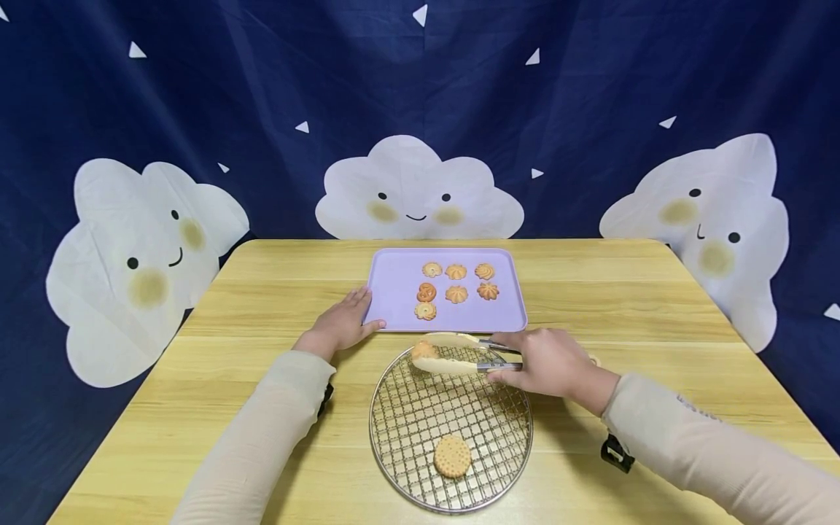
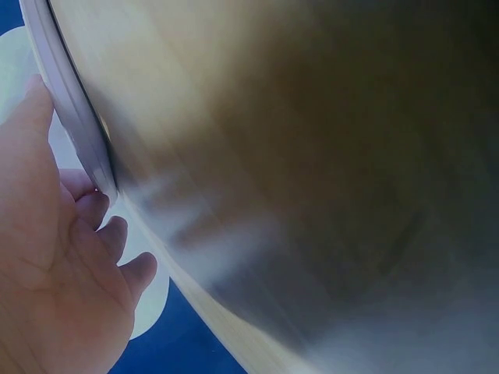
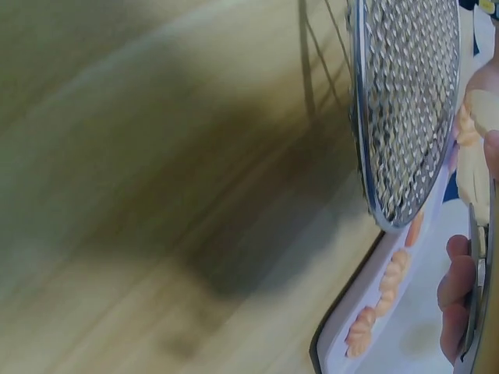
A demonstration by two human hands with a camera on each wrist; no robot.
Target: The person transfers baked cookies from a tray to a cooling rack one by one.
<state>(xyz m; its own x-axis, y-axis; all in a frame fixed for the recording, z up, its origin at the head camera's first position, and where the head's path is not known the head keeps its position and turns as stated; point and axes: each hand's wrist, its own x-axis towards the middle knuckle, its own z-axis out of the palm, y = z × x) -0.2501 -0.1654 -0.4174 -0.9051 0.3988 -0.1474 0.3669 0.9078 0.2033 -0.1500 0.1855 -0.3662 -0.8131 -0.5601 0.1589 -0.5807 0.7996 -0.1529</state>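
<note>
My right hand [image 1: 547, 359] grips a pair of tongs [image 1: 459, 367] with cream-coloured tips and metal arms. Between the tips sits a small golden cookie [image 1: 424, 351], above the far part of a round wire rack [image 1: 453, 412]. One round, dotted biscuit [image 1: 453, 457] lies on the near part of that rack. At the left side of a lilac tray [image 1: 394, 292], my left hand [image 1: 343, 321] rests with fingers along the edge and thumb at the front corner. Several shaped cookies [image 1: 456, 294] lie in rows on the tray. The left wrist view shows the fingers against the tray's rim.
Wooden table [image 1: 216, 379] under everything, its far edge just behind the tray. A dark blue curtain [image 1: 420, 80] with white smiling clouds hangs beyond it. The rack stands close in front of the tray.
</note>
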